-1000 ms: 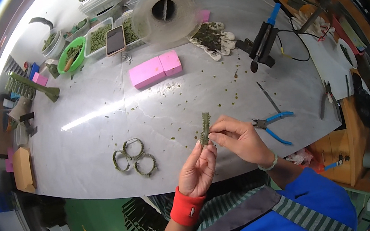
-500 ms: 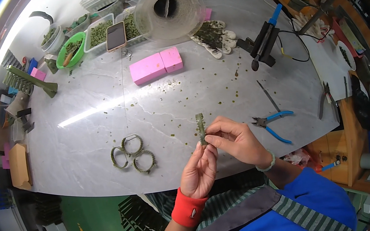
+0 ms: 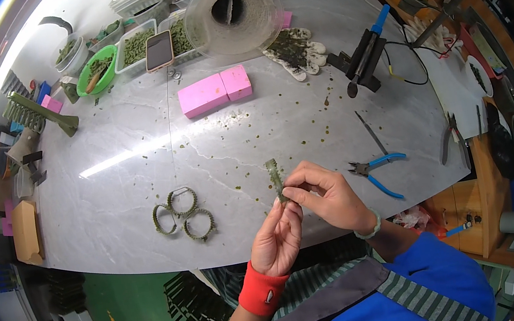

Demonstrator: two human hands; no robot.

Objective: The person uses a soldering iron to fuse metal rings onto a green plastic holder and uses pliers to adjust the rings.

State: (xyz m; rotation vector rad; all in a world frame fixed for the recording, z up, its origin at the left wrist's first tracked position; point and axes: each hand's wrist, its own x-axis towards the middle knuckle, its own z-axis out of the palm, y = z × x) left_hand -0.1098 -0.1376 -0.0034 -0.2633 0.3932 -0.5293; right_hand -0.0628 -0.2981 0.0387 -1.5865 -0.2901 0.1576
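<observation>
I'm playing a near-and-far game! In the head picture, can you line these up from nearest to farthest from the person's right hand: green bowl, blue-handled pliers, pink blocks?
From the right hand:
1. Blue-handled pliers: just to its right.
2. Pink blocks: ahead and to the left.
3. Green bowl: farther ahead, well to the left.

Green notched piece (image 3: pixel 274 174) turned: top now tilts left, earlier leaned right.
</observation>
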